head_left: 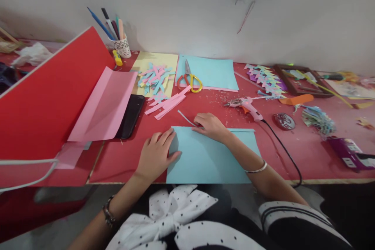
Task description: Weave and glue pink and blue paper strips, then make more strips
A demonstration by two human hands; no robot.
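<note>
A light blue paper sheet [211, 164] lies at the table's front edge. My left hand [156, 152] rests flat over its left edge, thumb stretched onto the paper. At the sheet's far edge my right hand [211, 125] is closed, its fingers curled on a thin blue paper strip [185, 117]. One end of the strip sticks out to the left of the fingers. To the right of that hand, a narrow band of blue paper runs along the sheet's far edge. My right fingertips partly hide the strip.
Scissors [191, 80] lie on blue sheets behind my hands, beside pink strips [168, 105] and cut paper pieces [156, 78]. A pink glue gun [247, 105] with a black cord lies right. At left are a phone [131, 117], pink paper [102, 105] and a red board [58, 97].
</note>
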